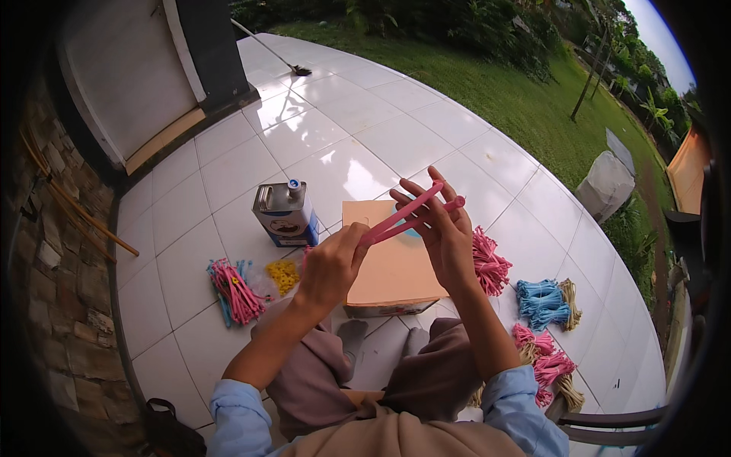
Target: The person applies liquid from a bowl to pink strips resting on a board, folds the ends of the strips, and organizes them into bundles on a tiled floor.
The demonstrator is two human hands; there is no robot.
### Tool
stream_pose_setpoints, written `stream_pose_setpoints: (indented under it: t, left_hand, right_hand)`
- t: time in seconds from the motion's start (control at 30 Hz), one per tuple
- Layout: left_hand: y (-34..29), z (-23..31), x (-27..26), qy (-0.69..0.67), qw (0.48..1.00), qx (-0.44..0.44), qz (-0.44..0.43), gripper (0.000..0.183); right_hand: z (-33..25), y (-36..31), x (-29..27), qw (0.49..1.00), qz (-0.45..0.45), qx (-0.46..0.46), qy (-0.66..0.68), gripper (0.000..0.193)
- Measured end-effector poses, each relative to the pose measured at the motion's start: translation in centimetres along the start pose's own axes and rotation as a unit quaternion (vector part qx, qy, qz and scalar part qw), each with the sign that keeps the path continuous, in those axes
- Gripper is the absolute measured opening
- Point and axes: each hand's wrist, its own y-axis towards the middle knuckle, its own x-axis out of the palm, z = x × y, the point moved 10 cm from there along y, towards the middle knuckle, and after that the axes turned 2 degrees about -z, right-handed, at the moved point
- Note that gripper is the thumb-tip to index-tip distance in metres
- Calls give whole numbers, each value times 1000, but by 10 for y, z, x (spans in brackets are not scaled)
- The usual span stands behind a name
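Observation:
My left hand is closed around one end of a pair of long pink strips with rounded, knob-like ends. These slant up to the right, over a peach-coloured box top. My right hand is at their far ends, its fingers stretched and spread, with the strips lying across and between them. Whether the right fingers grip the strips is hard to make out. Beneath both hands stands the cardboard box, with a round blue item on it, partly hidden by the strips and my right hand.
A blue-and-white metal can stands behind my left hand. Pink and blue strips and a bag of yellow pieces lie left. Pink bundles, blue bundles and beige bundles lie right on white tiles. A broom lies farther off.

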Motion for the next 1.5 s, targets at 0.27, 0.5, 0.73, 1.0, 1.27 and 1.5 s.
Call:
stream_pose_setpoints:
  t: [0.27, 0.5, 0.73, 1.0, 1.27, 1.5]
  left_hand:
    - [7, -3, 30, -178, 972, -150, 39, 29]
    - [-13, -21, -56, -250, 930, -104, 249, 35]
    - [62, 77, -61, -19, 968, 226, 104, 30]
    - [60, 31, 114, 79, 962, 256, -58, 30]
    - [28, -49, 209, -200, 926, 19, -319, 22]
    - [13, -74, 239, -156, 959, 56, -230, 14]
  right_hand:
    - [64, -22, 24, 996, 40, 2, -74, 47]
    - [5, -10, -18, 961, 56, 97, -252, 34]
    - [-29, 13, -65, 813, -97, 217, -531, 74]
    - [17, -1, -101, 750, -192, 326, -542, 78]
    - [68, -17, -179, 831, -207, 312, -411, 76]
    - [113, -4, -243, 925, -113, 219, -290, 54]
